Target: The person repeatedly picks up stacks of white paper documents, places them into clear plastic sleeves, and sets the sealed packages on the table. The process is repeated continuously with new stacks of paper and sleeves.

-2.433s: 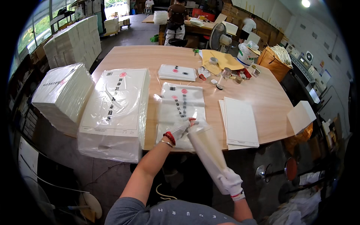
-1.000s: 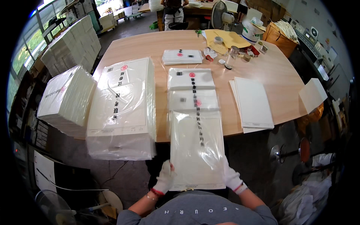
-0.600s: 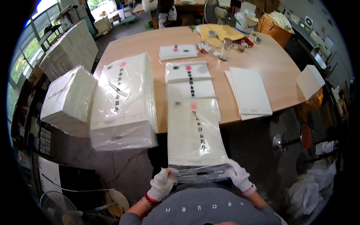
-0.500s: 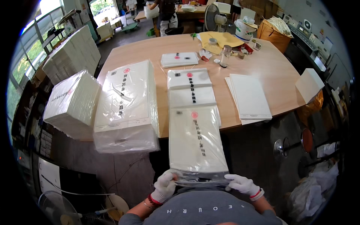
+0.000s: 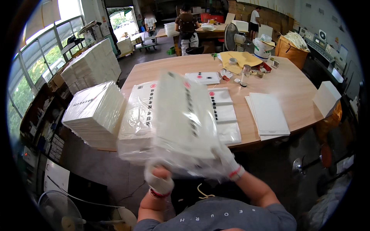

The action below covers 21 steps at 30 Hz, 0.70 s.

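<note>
A clear plastic bag of white paper [image 5: 185, 119] with dark characters and a red round mark is held up in front of me, tilted and blurred by motion. My left hand [image 5: 159, 178], in a white glove, is closed at the bag's near left corner. At its near right side my right hand [image 5: 228, 161], also gloved, grips the bag. Behind it to the left lies a stack of bagged paper [image 5: 137, 111], which the raised bag partly covers. Flat printed bags [image 5: 227, 111] lie on the table to the right of it.
On the wooden table [image 5: 266, 82] are a bundle of bags [image 5: 202, 77], loose white sheets [image 5: 269, 115], a glass jar [image 5: 245, 75] and yellow paper [image 5: 241, 61]. A tall wrapped paper stack [image 5: 94, 115] stands left. People work beyond the table.
The bag of paper has risen from the table's near edge and moved forward and left, over the bagged stack. Both hands have moved with it, and the view has tilted up.
</note>
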Available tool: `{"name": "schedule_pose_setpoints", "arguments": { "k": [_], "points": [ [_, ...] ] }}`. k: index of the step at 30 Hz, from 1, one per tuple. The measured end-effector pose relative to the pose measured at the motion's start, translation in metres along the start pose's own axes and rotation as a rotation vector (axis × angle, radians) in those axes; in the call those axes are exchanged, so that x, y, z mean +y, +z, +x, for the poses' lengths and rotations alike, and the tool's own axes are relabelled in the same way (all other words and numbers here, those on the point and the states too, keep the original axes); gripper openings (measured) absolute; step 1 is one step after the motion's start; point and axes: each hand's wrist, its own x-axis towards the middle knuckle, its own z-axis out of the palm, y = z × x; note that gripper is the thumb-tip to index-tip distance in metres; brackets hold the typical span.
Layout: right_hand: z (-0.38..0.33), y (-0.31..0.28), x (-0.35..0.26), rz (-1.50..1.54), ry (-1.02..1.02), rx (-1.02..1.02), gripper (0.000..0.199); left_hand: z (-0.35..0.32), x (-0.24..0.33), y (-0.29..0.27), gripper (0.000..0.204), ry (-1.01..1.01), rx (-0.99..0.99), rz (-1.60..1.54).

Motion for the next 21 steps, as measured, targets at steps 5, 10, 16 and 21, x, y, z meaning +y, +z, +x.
{"name": "schedule_pose_setpoints", "arguments": {
  "k": [5, 10, 16, 21],
  "points": [
    [0.077, 0.031, 0.026, -0.444, 0.02, -0.393, 0.024, 0.056, -0.123, -0.077, 0.018, -0.067, 0.358, 0.009],
    [0.087, 0.052, 0.066, -0.242, 0.324, -0.206, 0.03, 0.037, -0.181, -0.135, 0.021, -0.478, 0.565, -0.273],
    [0.038, -0.021, 0.075, -0.306, 0.406, -0.048, 0.037, -0.091, -0.211, -0.099, 0.028, -0.952, 0.458, 0.065],
    [-0.024, -0.106, 0.077, -0.321, 0.477, 0.259, 0.035, -0.121, -0.212, 0.023, 0.007, -0.623, -0.677, 0.162]
  ]
}}
